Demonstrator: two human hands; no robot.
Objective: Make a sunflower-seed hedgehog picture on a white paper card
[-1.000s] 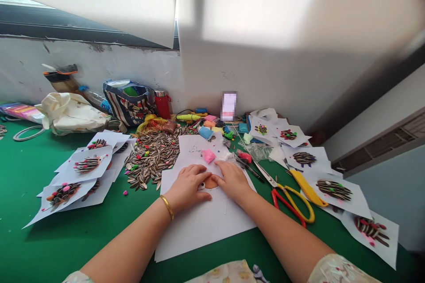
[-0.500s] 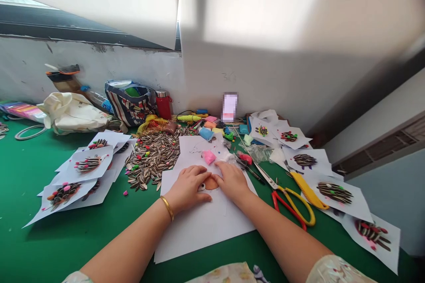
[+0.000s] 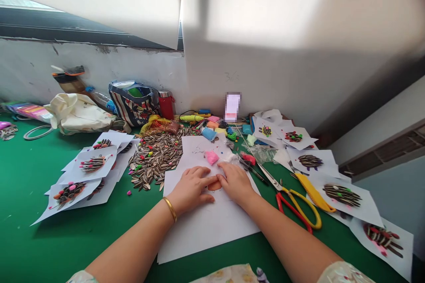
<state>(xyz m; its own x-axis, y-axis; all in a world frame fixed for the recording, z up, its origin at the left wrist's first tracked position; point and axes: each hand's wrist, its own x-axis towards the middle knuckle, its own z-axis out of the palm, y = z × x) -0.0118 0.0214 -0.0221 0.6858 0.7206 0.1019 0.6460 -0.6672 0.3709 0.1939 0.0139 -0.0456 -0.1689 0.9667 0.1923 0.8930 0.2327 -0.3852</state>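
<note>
A flat orange-brown clay shape (image 3: pixel 214 185) lies on white paper (image 3: pixel 199 234) in front of me, partly covered by my fingers. My left hand (image 3: pixel 194 186) rests over its left side with the fingers apart, the index finger touching its top edge. From the right, my right hand (image 3: pixel 236 183) touches the shape's right edge, its fingers spread on the paper. Small pencil marks show just below the clay. A pink clay lump (image 3: pixel 211 157) sits on the paper beyond my fingertips.
Sunflower seeds (image 3: pixel 156 159) are heaped at the back left. Scissors (image 3: pixel 299 203) and a yellow cutter (image 3: pixel 314 192) lie to the right. Decorated papers (image 3: pixel 96 161) are stacked at the left, with more (image 3: pixel 352 194) at the right. A red bottle (image 3: pixel 166 105) stands behind.
The view has shifted slightly, so the scene sits a little further right. My left hand has moved a bit over the clay and now covers the eye-like spot at its left.
</note>
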